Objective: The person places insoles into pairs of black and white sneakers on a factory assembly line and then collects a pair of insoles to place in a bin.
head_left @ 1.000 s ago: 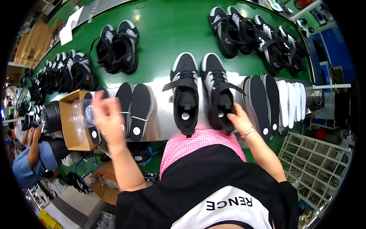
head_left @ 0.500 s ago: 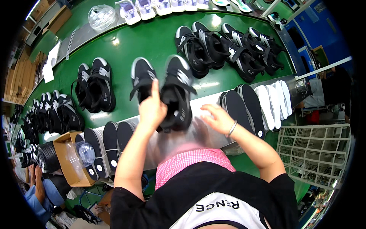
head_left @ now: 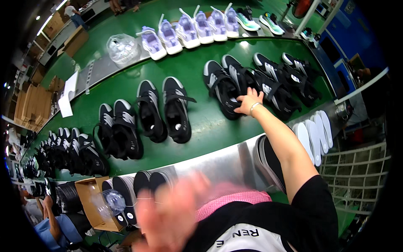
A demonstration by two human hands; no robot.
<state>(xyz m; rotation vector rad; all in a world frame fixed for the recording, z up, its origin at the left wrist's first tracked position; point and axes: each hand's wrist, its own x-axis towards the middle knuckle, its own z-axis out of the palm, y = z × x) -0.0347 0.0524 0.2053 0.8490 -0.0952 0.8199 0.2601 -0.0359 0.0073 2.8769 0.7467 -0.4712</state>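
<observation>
Near an open carton [head_left: 89, 200], the left hand [head_left: 171, 212] partly hides dark insoles [head_left: 158, 179].

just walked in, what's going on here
A person is working among black-and-grey shoes at a green work surface. Their right hand is at the heel end of a pair of shoes, fingers spread; whether it grips is unclear. Their left hand is blurred, close to the body, with nothing visibly held. Another pair stands left of the right hand. White insoles lie along the near edge to the right; lavender shoes line the far side.
</observation>
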